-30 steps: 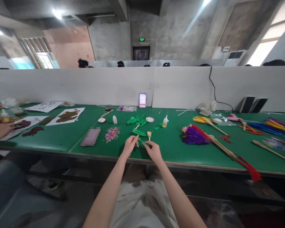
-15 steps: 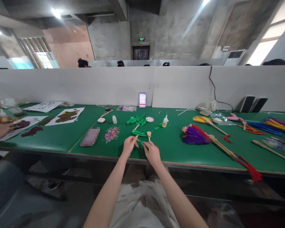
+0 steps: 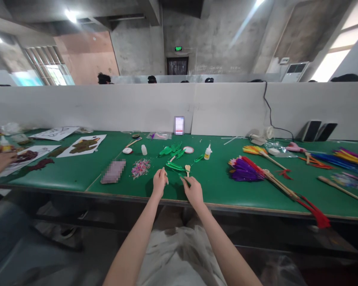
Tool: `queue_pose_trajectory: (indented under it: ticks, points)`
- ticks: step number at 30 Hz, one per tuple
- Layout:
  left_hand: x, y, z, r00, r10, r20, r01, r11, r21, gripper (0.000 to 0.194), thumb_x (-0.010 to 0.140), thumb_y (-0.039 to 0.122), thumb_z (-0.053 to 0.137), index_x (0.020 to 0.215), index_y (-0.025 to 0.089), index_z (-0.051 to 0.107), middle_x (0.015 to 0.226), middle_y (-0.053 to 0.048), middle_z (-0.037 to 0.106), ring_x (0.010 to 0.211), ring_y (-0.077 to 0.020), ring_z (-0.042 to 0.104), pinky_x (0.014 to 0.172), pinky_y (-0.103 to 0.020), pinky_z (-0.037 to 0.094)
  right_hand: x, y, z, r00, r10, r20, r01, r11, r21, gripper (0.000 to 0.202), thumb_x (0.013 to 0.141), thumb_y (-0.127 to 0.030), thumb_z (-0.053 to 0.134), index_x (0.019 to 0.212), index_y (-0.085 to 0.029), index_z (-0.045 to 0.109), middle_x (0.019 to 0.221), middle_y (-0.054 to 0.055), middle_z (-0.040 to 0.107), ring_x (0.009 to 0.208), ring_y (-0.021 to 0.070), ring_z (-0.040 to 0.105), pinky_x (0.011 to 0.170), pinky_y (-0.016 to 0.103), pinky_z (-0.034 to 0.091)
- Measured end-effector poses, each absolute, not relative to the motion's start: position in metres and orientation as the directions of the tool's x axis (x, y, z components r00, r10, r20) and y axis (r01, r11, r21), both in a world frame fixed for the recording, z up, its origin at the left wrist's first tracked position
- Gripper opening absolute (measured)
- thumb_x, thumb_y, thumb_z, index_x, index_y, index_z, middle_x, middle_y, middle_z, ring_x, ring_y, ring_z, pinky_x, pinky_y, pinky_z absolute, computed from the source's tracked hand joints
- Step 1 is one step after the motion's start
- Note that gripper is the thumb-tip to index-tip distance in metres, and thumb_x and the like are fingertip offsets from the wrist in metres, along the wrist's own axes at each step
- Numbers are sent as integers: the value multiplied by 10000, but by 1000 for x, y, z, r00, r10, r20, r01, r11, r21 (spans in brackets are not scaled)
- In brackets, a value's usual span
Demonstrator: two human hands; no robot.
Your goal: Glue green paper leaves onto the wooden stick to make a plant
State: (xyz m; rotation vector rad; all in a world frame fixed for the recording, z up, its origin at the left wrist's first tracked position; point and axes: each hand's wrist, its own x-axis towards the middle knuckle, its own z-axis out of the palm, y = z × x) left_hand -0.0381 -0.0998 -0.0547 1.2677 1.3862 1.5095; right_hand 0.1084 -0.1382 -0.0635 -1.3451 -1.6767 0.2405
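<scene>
Clamped lightly between the fingers of the right hand [image 3: 193, 190], above the counter [image 3: 219, 192]: by all appearances a slim green feather [image 3: 180, 176], hard to trace against the green surface, reaching into the gap toward the left hand [image 3: 159, 183]. Curled at the left, apart from the right; cannot tell whether closed on anything fine. Should weigh almost nothing, probably springy along the quill but soft and easily ruffled at the edges, apt to drift in a draught or stick to any trace of glue. Best taken by the bare quill end with a gentle pinch; squeezing along the soft part would risk creasing or splitting. Just beyond, a wooden stick with a broad, rounded end [image 3: 187, 169], then a heap of green feathers [image 3: 170, 149]. Farther out, upright at the right, a glue bottle [image 3: 207, 152]; at the left, tiny multicoloured pieces [image 3: 141, 168]; well apart at the right, a purple feather fan [image 3: 246, 169].
</scene>
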Motion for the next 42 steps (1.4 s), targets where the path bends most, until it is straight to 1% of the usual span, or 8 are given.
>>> queue_pose_trajectory:
  ticks: [6, 10, 13, 18, 22, 28, 37, 42]
  points:
    - [-72, -93, -42, -392, 861, 325, 331, -197, 923, 367, 801, 479, 473, 552, 210, 449, 401, 38, 414, 420, -137, 461, 509, -250, 365, 113, -132, -66, 93, 858, 505, 577, 367, -730, 352, 875, -389, 440, 855, -148, 695, 741, 84, 665, 702, 195, 620, 631, 264, 454]
    - [-97, -85, -30, -475, 766, 433, 468, -197, 861, 218, 686, 384, 638, 764, 201, 550, 729, -47, 583, 827, -245, 539, 763, -334, 385, 113, -132, -70, 101, 872, 478, 538, 357, -764, 345, 851, -411, 470, 842, -157, 703, 763, 90, 675, 712, 209, 626, 636, 279, 453]
    - [-87, -86, -26, -347, 800, 490, 519, -272, 811, 260, 717, 380, 613, 898, 195, 593, 938, -106, 589, 1020, -282, 469, 887, -381, 324, 113, -131, -72, 107, 877, 468, 521, 351, -778, 350, 845, -418, 475, 834, -155, 705, 767, 93, 672, 714, 212, 624, 652, 288, 454]
    - [-43, -91, -30, -28, 907, 421, 438, -367, 820, 193, 664, 396, 664, 628, 209, 629, 639, -42, 615, 703, -205, 553, 715, -298, 400, 113, -130, -71, 102, 866, 489, 531, 368, -763, 340, 843, -413, 477, 821, -167, 710, 711, 75, 655, 677, 200, 609, 639, 280, 450]
    - [-32, -93, -32, 65, 941, 333, 347, -334, 876, 225, 700, 406, 616, 631, 192, 609, 571, -23, 625, 579, -172, 572, 580, -263, 406, 113, -131, -68, 100, 855, 510, 550, 379, -744, 329, 854, -392, 473, 817, -162, 704, 667, 55, 619, 638, 180, 593, 609, 261, 439]
    - [-44, -95, -31, 76, 959, 273, 262, -284, 922, 228, 735, 349, 583, 892, 189, 547, 649, -19, 681, 590, -162, 608, 581, -255, 419, 111, -136, -66, 78, 847, 526, 583, 389, -713, 323, 878, -371, 450, 828, -171, 698, 677, 50, 583, 619, 164, 578, 596, 248, 425]
    - [-47, -90, -48, 60, 973, 225, 191, -232, 954, 218, 761, 305, 532, 934, 176, 507, 674, -35, 689, 657, -165, 637, 628, -264, 455, 108, -141, -64, 65, 841, 536, 649, 373, -663, 344, 903, -375, 405, 892, -190, 696, 699, 43, 563, 604, 153, 564, 566, 235, 397]
    - [-46, -93, -51, 26, 978, 208, 177, -210, 962, 177, 758, 296, 526, 889, 178, 514, 643, -27, 675, 603, -151, 606, 586, -250, 435, 107, -142, -62, 46, 839, 542, 668, 377, -642, 352, 909, -370, 394, 902, -190, 696, 712, 45, 569, 612, 149, 570, 568, 229, 400]
